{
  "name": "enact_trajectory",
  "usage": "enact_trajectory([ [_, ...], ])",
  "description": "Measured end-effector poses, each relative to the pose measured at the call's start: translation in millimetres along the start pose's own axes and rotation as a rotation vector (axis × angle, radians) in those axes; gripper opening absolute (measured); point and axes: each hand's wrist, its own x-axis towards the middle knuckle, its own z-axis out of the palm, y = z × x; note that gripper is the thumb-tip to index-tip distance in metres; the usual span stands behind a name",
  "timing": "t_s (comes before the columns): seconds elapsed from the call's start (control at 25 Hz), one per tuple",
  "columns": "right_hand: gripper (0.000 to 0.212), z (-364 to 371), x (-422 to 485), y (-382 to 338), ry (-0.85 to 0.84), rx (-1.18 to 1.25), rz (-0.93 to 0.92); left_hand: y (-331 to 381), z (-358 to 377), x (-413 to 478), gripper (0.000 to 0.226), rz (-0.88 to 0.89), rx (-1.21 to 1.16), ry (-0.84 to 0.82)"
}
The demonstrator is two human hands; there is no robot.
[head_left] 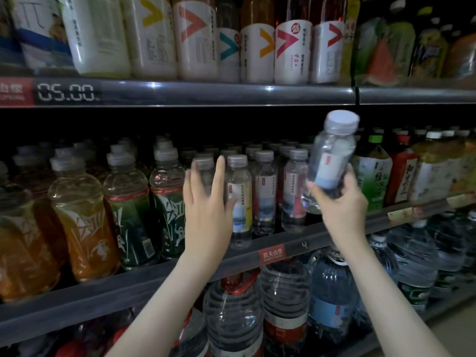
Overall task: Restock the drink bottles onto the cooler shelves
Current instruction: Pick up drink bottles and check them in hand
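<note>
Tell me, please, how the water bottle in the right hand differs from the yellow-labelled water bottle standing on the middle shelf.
The held water bottle is tilted in the air, gripped low by the right hand; the yellow-labelled water bottle stands upright on the middle shelf. The held one's label shows white over pale blue; the shelf one's has a yellow edge. Both are small, clear and pale-capped.

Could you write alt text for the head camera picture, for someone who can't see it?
A person's right hand holds a small clear water bottle, tilted, before a dim cooler's middle shelf, while the open left hand reaches to the rows of similar bottles there. Large water jugs stand below, white-labelled drinks above.
</note>
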Motion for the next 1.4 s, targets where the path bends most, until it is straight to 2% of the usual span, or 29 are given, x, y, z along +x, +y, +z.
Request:
enact_trajectory([
  [0.08,0.062,0.0,16.3,25.1,0.088,0.034,0.13,-12.2,23.4,-17.9,0.092,-0.022,0.146,-0.045],
  [0.24,0.07,16.8,27.0,60.8,0.031,-0.048,0.306,-4.9,47.4,-31.0,0.108,-0.14,0.147,-0.099],
  [0.36,0.059,31.0,34.5,67.8,0.005,-0.026,0.344,0.3,56.8,-28.9,0.114,-0.199,0.156,-0.084],
  [0.52,0.042,38.0,32.3,72.2,-0.189,-0.086,0.44,-4.0,67.3,-32.1,0.112,-0.185,0.153,-0.02],
  [0.64,0.052,42.4,29.4,68.6,-0.288,-0.092,0.455,-5.4,73.2,-30.9,0.105,-0.161,0.134,-0.007],
  [0.72,0.063,46.9,23.3,65.3,-0.253,-0.081,0.474,-6.8,74.2,-30.5,0.1,-0.154,0.113,-0.016],
  [0.84,0.068,54.6,1.0,52.4,-0.087,-0.179,0.456,-2.9,68.2,-34.6,0.089,-0.108,0.106,-0.057],
  [0.96,0.065,70.7,-23.1,32.3,-0.002,-0.341,0.465,0.1,52.7,-39.6,0.082,-0.063,0.082,-0.158],
  [1.04,0.059,80.3,-34.9,15.9,-0.003,-0.401,0.46,0.7,39.6,-39.6,0.078,-0.029,0.073,-0.23],
  [1.16,0.044,85.1,-45.6,-16.4,-0.16,-0.368,0.46,6.3,14.1,-26.6,0.075,0.007,0.069,-0.39],
  [1.24,0.043,79.9,-42.2,-45.9,-0.25,-0.335,0.473,14.7,-2.4,-6.7,0.074,0.039,0.036,-0.511],
  [1.4,0.042,42.4,-9.4,-95.2,-0.332,-0.299,0.554,55.9,-29.0,40.8,0.069,-0.021,-0.071,-0.706],
])
